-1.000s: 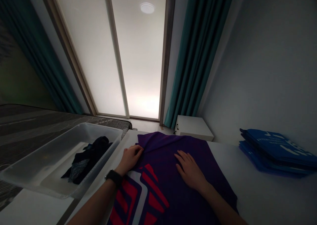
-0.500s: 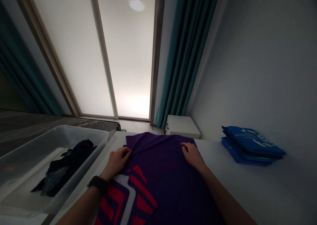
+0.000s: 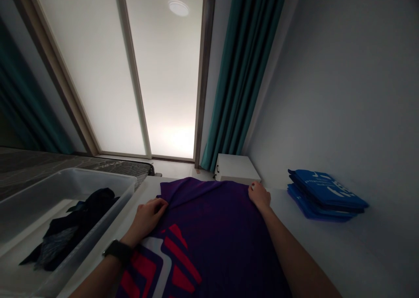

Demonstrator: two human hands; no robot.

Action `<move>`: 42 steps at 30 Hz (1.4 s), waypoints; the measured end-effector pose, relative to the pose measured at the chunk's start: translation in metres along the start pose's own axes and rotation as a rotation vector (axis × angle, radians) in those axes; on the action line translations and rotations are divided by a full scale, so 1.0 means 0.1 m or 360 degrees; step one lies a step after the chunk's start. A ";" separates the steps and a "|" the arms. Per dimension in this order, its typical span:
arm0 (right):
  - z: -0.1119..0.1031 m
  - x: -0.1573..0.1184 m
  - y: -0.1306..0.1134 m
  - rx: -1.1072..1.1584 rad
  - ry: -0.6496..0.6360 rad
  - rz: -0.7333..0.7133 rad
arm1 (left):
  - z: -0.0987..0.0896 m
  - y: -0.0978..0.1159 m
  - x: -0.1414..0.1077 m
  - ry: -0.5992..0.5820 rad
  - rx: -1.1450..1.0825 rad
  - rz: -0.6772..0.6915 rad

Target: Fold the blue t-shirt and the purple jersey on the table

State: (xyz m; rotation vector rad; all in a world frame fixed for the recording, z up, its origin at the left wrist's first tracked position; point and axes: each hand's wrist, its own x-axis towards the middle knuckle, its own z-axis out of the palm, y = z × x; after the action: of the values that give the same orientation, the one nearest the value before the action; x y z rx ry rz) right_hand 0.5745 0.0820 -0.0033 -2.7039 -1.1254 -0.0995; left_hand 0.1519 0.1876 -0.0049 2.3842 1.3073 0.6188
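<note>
A purple shirt (image 3: pixel 222 228) with a red and white pattern at its lower left lies spread over the white table. On its upper left edge, my left hand (image 3: pixel 149 215) pinches the fabric between thumb and fingers; a dark watch is on that wrist. My right hand (image 3: pixel 259 195) is closed on the shirt's upper right corner, its fingers curled at the edge. Between the two hands the far edge of the cloth runs with a few soft folds.
A clear plastic bin (image 3: pixel 98 175) with dark clothes (image 3: pixel 75 228) stands at the left. Folded blue bags (image 3: pixel 327 195) are stacked on the white table (image 3: pixel 314 250) at the right. Beyond are a white cabinet (image 3: pixel 235 167) and teal curtains (image 3: pixel 245 71).
My right hand has moved outward to the shirt's upper right corner and closed on it. My left hand stays at the left edge. The view has shifted slightly.
</note>
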 end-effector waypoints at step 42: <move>-0.11 -1.34 0.22 0.0186 0.0287 -0.0951 | -0.02 0.04 -0.04 0.0035 -0.0199 0.0011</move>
State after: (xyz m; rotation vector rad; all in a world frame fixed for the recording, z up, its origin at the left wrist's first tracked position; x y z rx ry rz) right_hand 0.4958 -0.0279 -0.0152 -2.1240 -1.7694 -0.3464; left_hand 0.1515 0.1825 -0.0020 2.2883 1.2323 0.7094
